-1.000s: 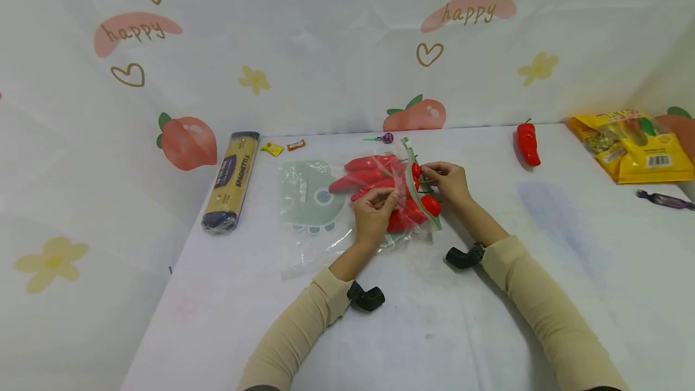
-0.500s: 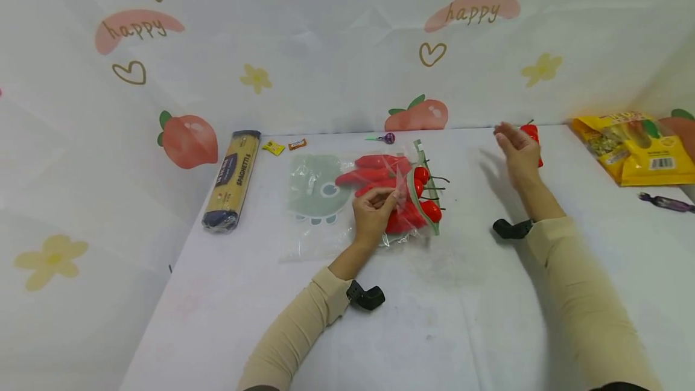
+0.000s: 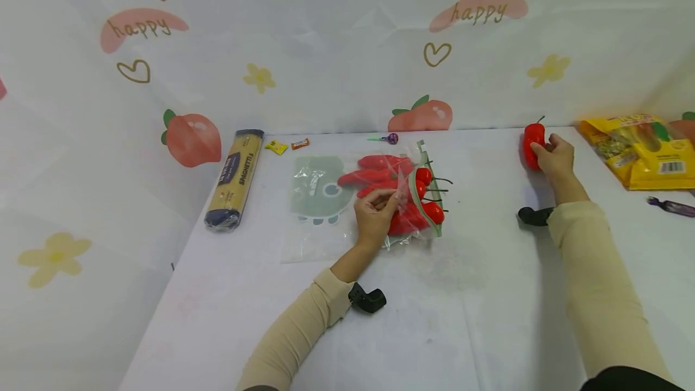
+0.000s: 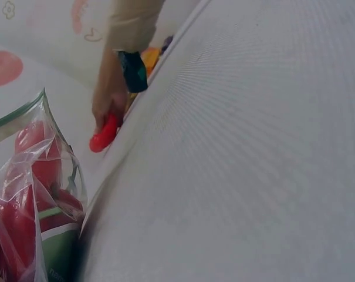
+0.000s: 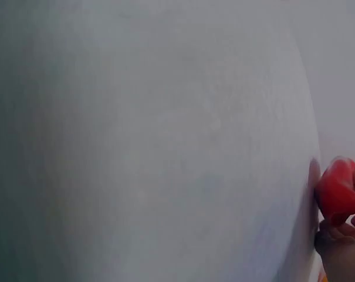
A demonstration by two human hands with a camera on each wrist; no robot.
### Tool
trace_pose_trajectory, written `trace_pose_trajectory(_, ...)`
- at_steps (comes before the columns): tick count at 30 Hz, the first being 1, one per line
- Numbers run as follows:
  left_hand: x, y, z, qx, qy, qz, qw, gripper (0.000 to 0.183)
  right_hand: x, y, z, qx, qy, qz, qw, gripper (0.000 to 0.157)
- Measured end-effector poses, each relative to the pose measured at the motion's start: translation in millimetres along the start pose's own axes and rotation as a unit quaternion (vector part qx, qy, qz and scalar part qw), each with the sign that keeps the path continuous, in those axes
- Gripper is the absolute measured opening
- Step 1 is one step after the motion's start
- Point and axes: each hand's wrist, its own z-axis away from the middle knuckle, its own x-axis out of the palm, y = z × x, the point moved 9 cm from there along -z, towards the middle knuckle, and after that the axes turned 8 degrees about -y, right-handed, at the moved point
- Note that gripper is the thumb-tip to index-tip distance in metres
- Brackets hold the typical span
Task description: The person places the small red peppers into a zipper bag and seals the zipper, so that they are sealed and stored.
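Note:
With its fingers, my left hand (image 3: 374,216) pinches the clear plastic of a zip bag (image 3: 312,246) with a green cartoon print. Several red chili peppers (image 3: 371,175) lie in this bag, their stems poking out of its green-edged mouth. Over at the right rear, my right hand (image 3: 558,160) grips a single red chili pepper (image 3: 534,137) by its side. The left wrist view shows this pepper (image 4: 105,134) hanging below the right hand's fingers. In the right wrist view the pepper (image 5: 337,191) sits at the right edge, with the hand partly cut off.
A spaghetti pack (image 3: 234,180) lies at left, beside a yellow candy (image 3: 276,147) and an orange candy (image 3: 300,144). A lollipop (image 3: 392,138) lies behind the bag. Right of the right hand are a yellow snack bag (image 3: 646,155) and a purple-wrapped candy (image 3: 673,207).
My right hand has left the bag's mouth, moved right and taken hold of the lone pepper. The left hand keeps its place on the bag, whose stems now show.

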Motion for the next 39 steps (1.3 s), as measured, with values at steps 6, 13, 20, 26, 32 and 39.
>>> trace_pose_trajectory(6, 0.7, 2.3, 1.3, 0.008, 0.004, -0.005, 1.0000, 0.016, 10.8, -8, 4, -0.018, -0.022, 0.041, 0.999, 0.072)
trace_pose_trajectory(13, 0.9, 2.4, 1.3, 0.012, 0.002, -0.013, 0.9998, 0.016, 12.8, -17, 11, -0.028, 0.000, -0.007, 1.000, 0.071)
trace_pose_trajectory(20, -2.6, 4.0, 0.4, 0.019, 0.001, -0.029, 0.9994, 0.016, 31.9, -45, 36, -0.056, -0.018, -0.255, 0.965, 0.075)
trace_pose_trajectory(26, -2.8, 3.9, 0.8, 0.011, -0.002, -0.031, 0.9995, 0.017, 70.5, -71, 71, -0.089, -0.135, -0.427, 0.890, 0.086)
trace_pose_trajectory(32, -1.3, 4.2, 0.7, 0.004, -0.003, -0.034, 0.9994, 0.017, 104.3, -71, 103, -0.065, -0.140, -0.442, 0.883, 0.068)
trace_pose_trajectory(39, 0.7, 5.4, -0.7, 0.013, -0.006, -0.016, 0.9998, 0.018, 138.7, -51, 128, -0.034, -0.151, -0.379, 0.912, 0.068)
